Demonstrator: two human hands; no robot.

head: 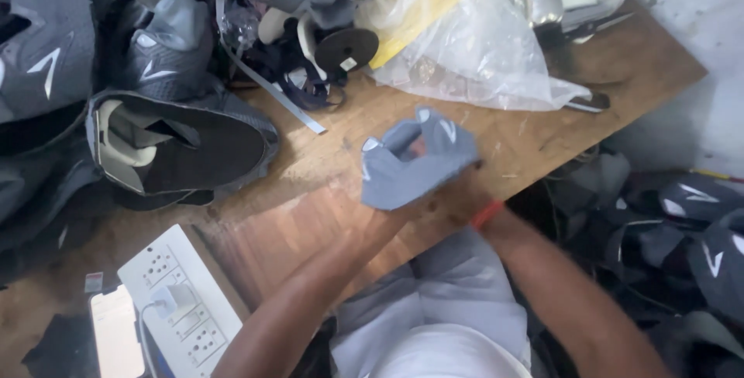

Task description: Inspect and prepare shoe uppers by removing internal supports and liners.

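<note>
A grey shoe upper (415, 163) with small white marks is held over the wooden table (535, 142), near its front edge. Both hands grip it from below. My left hand (387, 211) is mostly hidden under the fabric, with only the wrist showing. My right hand (457, 192) holds its right side; an orange band circles that wrist. The picture is blurred around the hands.
A pile of dark grey shoe uppers (155, 115) fills the left of the table. A clear plastic bag (480, 45) with yellow inside lies at the back. More uppers (697, 238) lie low on the right. A white power strip (182, 308) and a phone (116, 335) sit at bottom left.
</note>
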